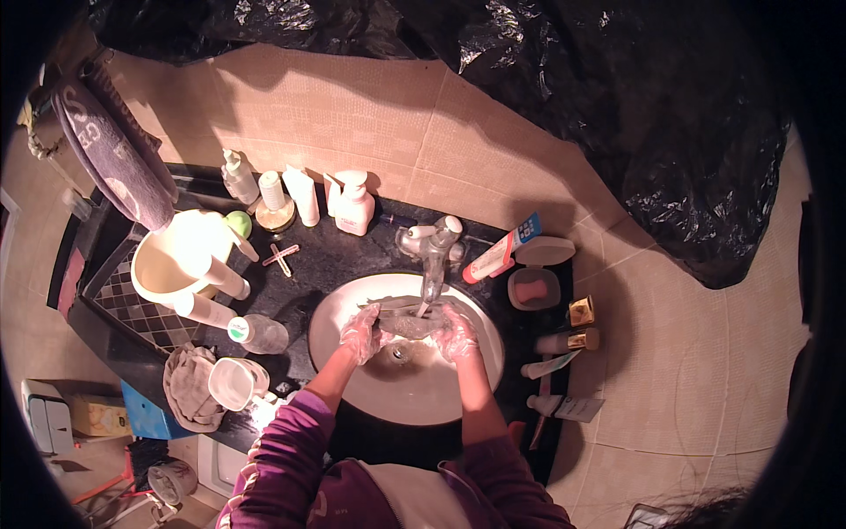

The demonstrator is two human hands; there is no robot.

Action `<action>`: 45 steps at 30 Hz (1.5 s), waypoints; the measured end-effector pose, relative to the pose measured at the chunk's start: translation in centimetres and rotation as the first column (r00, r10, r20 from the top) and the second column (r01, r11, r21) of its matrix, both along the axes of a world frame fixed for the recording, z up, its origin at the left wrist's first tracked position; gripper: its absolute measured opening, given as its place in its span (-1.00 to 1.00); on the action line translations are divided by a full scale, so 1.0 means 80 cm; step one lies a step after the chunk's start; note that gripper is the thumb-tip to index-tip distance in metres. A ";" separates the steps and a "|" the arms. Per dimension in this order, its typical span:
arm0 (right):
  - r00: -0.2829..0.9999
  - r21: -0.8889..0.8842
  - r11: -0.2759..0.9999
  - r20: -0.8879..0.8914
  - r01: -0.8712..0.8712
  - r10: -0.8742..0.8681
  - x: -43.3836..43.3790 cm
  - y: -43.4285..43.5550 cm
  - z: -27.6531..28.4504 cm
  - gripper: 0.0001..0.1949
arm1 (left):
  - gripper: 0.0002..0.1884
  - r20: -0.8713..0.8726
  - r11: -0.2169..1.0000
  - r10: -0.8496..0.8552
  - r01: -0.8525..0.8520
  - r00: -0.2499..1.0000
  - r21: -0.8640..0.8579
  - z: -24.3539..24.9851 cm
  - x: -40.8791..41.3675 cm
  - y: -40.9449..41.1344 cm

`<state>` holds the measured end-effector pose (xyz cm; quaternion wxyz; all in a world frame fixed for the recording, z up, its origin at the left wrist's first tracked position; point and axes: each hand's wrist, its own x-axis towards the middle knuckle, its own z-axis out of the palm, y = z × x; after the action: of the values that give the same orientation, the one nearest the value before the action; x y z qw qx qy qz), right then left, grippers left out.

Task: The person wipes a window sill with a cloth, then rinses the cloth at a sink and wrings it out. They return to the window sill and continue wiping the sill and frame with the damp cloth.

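Note:
My left hand (362,336), in a clear plastic disposable glove, grips one end of a grey, see-through item (406,324). My right hand (456,337), gloved the same way, has hold of the other end. Whether the item is a container or a sheet, I cannot tell. It is stretched across the upper part of a white oval washbasin (410,406), just below the spout of a chrome faucet (433,274). Water seems to run from the spout onto it. Beneath, the basin's drain (397,355) shows between my wrists.
Left on the dark counter stand a cream bucket (149,274), a clear jar (268,334), a square plastic container (231,383) and a crumpled cloth (192,390). A pump bottle (355,208) is behind the basin. Right are a tube (496,254) and an open soap box (534,289).

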<state>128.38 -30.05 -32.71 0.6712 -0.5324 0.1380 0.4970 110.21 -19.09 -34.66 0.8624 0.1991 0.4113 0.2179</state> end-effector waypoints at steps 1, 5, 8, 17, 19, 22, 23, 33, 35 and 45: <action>0.986 0.017 0.999 0.159 -0.044 0.041 0.007 -0.008 -0.014 -0.69 | -0.66 -0.002 1.000 -0.018 0.018 1.000 -0.011 -0.001 0.004 -0.002; 0.989 0.024 1.000 0.145 0.018 -0.021 0.006 -0.015 0.051 -0.60 | -0.65 0.028 0.996 -0.064 0.066 0.998 -0.065 -0.011 0.028 -0.014; 0.950 -0.007 1.000 0.312 -0.008 0.009 0.012 -0.022 0.045 -0.63 | -0.65 0.091 0.989 -0.070 0.081 0.993 -0.123 0.004 0.042 -0.017; 0.996 0.089 0.994 0.057 -0.071 0.066 0.010 -0.009 0.039 -0.70 | -0.71 -0.188 0.912 -0.389 0.348 0.902 -0.217 0.018 0.040 -0.037; 0.985 0.172 0.976 -0.091 -0.130 0.147 -0.004 0.003 0.051 -0.71 | -0.49 -0.079 0.896 -0.414 0.391 0.907 -0.212 0.002 0.037 -0.040; 0.954 0.265 0.958 -0.245 -0.107 0.174 -0.013 0.009 0.048 -0.66 | -0.36 -0.199 0.863 -0.409 0.307 0.891 -0.401 0.016 0.048 -0.045; 0.959 0.229 0.972 -0.258 -0.058 0.118 -0.022 0.014 0.053 -0.64 | -0.38 -0.069 0.884 -0.348 0.302 0.935 -0.358 0.019 0.047 -0.047; 0.950 -0.027 0.977 0.229 -0.212 0.213 -0.029 0.001 0.093 -0.50 | -0.64 0.176 0.976 -0.159 0.128 0.971 0.175 -0.072 0.032 -0.012; 0.934 -0.151 0.971 0.279 -0.187 0.224 -0.020 0.003 0.075 -0.46 | -0.66 0.241 0.991 -0.118 0.131 0.963 -0.038 -0.062 0.035 -0.005; 0.998 0.256 0.965 0.046 -0.063 0.053 -0.047 0.004 -0.001 -0.66 | -0.78 0.454 0.993 -0.033 0.080 0.890 -0.085 -0.006 0.022 -0.014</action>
<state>124.61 -29.72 -32.82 0.7222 -0.4540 0.0436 0.5199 111.99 -20.18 -35.18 0.9493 0.1108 0.2043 0.2116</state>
